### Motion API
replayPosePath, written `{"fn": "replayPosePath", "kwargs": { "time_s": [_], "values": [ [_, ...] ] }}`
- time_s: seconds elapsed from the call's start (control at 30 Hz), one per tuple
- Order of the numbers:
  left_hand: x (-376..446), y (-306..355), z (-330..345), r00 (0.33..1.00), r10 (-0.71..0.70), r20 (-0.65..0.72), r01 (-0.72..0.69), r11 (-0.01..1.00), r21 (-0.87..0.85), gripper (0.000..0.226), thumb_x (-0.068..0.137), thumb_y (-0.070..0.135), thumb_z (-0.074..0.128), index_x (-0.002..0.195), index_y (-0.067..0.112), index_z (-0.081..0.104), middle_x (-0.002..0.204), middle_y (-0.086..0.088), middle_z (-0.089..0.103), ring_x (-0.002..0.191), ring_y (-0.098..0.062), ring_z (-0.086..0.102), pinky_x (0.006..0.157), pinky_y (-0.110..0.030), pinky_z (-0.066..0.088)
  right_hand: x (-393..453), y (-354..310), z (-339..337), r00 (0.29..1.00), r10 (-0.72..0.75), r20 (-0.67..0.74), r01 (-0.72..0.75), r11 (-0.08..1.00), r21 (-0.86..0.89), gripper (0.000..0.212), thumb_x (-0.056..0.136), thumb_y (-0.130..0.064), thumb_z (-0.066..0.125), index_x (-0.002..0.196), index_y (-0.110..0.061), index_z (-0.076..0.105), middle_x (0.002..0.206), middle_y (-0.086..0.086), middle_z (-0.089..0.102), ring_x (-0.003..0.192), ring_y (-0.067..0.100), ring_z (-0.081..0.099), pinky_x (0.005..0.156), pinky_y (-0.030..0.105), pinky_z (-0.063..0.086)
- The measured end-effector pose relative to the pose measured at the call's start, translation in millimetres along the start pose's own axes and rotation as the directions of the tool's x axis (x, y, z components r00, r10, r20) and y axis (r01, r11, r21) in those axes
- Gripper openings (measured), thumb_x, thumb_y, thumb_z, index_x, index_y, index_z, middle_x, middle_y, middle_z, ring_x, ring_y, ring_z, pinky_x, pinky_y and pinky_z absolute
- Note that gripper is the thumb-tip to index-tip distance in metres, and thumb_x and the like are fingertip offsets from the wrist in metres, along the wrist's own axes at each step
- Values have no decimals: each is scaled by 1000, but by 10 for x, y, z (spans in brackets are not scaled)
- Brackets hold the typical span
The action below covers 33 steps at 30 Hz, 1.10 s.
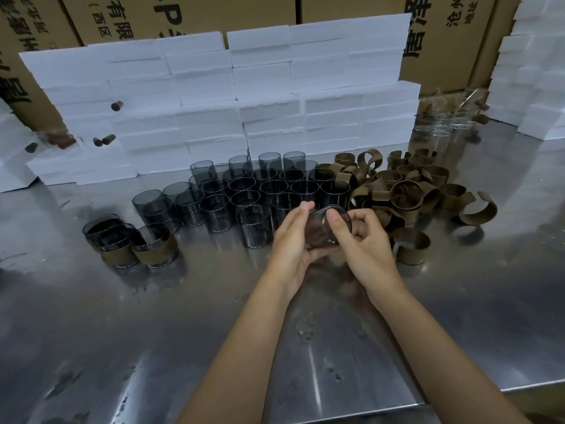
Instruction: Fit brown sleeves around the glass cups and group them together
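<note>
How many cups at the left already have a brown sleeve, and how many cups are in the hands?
Sleeved cups on the table: 3
Cup held by the left hand and right hand: 1
Total: 4
</note>
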State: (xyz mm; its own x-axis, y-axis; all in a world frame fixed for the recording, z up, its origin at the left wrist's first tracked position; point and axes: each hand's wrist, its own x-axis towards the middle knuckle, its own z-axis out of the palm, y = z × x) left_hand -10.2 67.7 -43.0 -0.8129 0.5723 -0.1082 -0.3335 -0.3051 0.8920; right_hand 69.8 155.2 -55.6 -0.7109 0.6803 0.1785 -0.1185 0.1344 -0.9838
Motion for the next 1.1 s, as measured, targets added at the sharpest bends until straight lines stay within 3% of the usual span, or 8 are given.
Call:
{"fn": "replayPosePath", "kwargs": {
  "time_s": [0.13,0.23,0.33,0.4,0.53,0.77,0.93,1.1],
  "values": [
    [-36,-23,9,999,32,30,-35,995,89,38,94,35,73,122,10,66,123,-17,70,105,-24,74,78,-41,64,19,34,-42,996,-14,-90,9,998,-54,19,99,-34,65,95,-17,59,81,15,69,76,17,66,77,39,54],
    [-14,-28,-8,999,28,17,-29,998,58,32,94,16,74,123,8,65,120,-15,69,103,-24,72,81,-43,64,12,17,-59,986,-85,-142,72,993,-95,18,105,-20,55,93,-11,65,77,-5,69,72,2,64,70,26,48],
    [12,-10,-36,1000,-10,-3,9,999,-41,31,94,13,72,123,8,63,107,-12,70,96,-23,71,77,-42,65,8,-25,-155,885,-311,-346,193,922,-335,11,99,-14,59,94,-12,68,84,-2,65,85,20,61,74,32,43],
    [23,-5,-53,1000,-25,6,25,996,-80,33,94,13,72,125,8,62,100,-9,70,93,-22,70,73,-39,65,34,-46,-257,811,-405,-422,116,819,-562,16,93,-12,63,107,-12,68,101,2,62,102,27,54,84,34,36],
    [38,-11,-59,999,-47,17,49,995,-90,36,93,14,73,126,9,63,103,-10,70,94,-23,70,68,-35,62,121,-12,-405,889,-228,-398,-163,654,-738,44,94,-24,60,137,-18,59,138,7,57,131,28,42,106,44,28],
    [60,-28,-77,998,-44,49,48,995,-83,24,92,14,74,115,16,67,101,-9,70,88,-19,72,69,-36,62,136,49,-404,852,-330,-406,-101,658,-746,18,98,-21,59,109,-22,73,98,-3,74,112,20,54,105,42,24],
    [48,-16,-66,998,-36,52,40,996,-76,17,93,14,73,108,19,70,96,-7,73,81,-15,75,69,-35,62,134,32,-366,906,-273,-323,-102,600,-794,37,89,-41,63,121,-24,69,112,-6,72,123,20,48,115,46,17],
    [29,0,-56,1000,-3,-2,3,998,-55,19,90,14,75,108,23,72,113,-8,73,82,-13,74,67,-31,60,106,31,-285,909,-385,-160,2,388,-921,39,81,-43,62,112,-22,74,111,-2,73,121,26,51,118,52,12]
  ]
}}
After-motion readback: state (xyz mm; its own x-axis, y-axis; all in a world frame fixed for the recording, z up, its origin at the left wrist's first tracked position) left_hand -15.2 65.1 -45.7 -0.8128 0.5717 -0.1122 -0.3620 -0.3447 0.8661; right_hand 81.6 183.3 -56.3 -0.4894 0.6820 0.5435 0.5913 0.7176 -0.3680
